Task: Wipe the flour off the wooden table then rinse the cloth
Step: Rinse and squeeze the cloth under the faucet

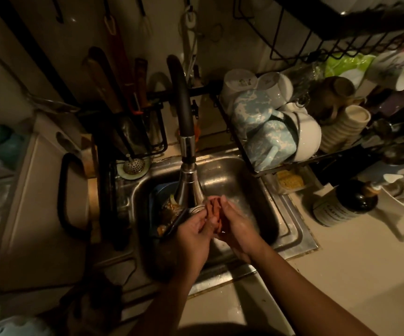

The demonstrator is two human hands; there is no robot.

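Cloth, largely hidden, is clutched by left hand and right hand above sink.

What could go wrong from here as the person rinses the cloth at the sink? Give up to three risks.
1. The left hand and right hand hold the cloth right under the faucet; water could splash past the sink rim onto the counter.
2. Rinsed-out flour may land on the dishes in the blue basin beside the hands.
3. In this dim light, leftover residue could be missed.
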